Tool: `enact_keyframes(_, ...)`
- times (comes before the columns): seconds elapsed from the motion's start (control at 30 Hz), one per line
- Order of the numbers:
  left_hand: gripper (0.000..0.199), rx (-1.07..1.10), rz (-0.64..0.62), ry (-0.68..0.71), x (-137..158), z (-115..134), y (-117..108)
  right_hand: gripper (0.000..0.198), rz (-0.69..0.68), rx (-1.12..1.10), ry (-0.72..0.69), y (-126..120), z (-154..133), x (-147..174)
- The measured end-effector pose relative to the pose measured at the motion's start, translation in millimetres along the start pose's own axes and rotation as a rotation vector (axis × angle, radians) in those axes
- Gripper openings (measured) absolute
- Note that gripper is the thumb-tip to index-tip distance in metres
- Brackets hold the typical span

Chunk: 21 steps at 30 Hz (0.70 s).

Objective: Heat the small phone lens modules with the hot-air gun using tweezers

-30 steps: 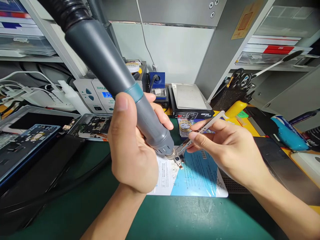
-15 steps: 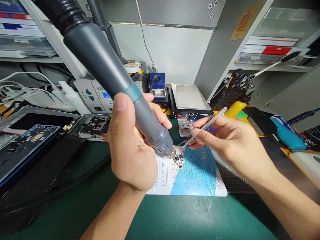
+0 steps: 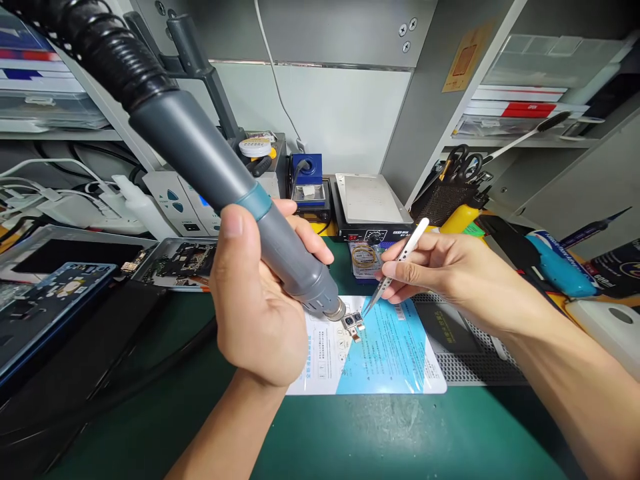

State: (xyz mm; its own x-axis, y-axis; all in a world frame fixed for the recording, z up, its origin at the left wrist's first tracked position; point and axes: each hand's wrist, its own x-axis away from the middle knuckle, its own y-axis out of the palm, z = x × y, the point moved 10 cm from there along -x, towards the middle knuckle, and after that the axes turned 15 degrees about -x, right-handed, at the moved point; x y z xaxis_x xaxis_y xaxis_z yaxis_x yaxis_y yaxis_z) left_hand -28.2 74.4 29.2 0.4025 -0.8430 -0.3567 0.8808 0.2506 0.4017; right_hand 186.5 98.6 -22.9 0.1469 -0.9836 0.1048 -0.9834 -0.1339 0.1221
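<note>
My left hand (image 3: 265,300) is wrapped round a grey hot air gun (image 3: 290,247) with a teal ring and a black ribbed hose. Its metal nozzle points down at a small dual camera module (image 3: 353,321), close beside it. The module, with short flex connectors, lies on a white and blue printed sheet (image 3: 395,360). In my right hand (image 3: 435,273), thumb and fingers pinch a pair of metal tweezers (image 3: 400,263). The tweezer tips are slightly apart, just right of the module; whether they touch it I cannot tell.
Opened phones (image 3: 60,300) lie at left, near a white hot air station (image 3: 175,200). A flat heating plate (image 3: 373,203) and a blue soldering stand (image 3: 307,180) are at the back. A mesh tool holder (image 3: 443,197) and a blue bottle (image 3: 560,263) stand right.
The tweezer tips have shifted from the module's upper left to its right side, and the tweezers are more upright. The camera view has moved slightly. Both hands keep their holds.
</note>
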Motion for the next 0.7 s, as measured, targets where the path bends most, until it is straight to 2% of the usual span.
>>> enact_keyframes(0.2,0.037,-0.004,-0.030,-0.016,-0.4,-1.0,0.8,0.020,-0.044,0.037,0.033,4.7,5.6,-0.6)
enact_keyframes(0.43,0.041,-0.072,-0.047,-0.040,0.3,0.7,2.4,0.019,0.007,0.054,-0.043,-2.3,2.2,-2.4)
enact_keyframes(0.7,0.040,-0.063,-0.051,-0.068,0.8,1.3,2.3,0.019,-0.061,-0.017,-0.065,6.9,6.6,-4.6)
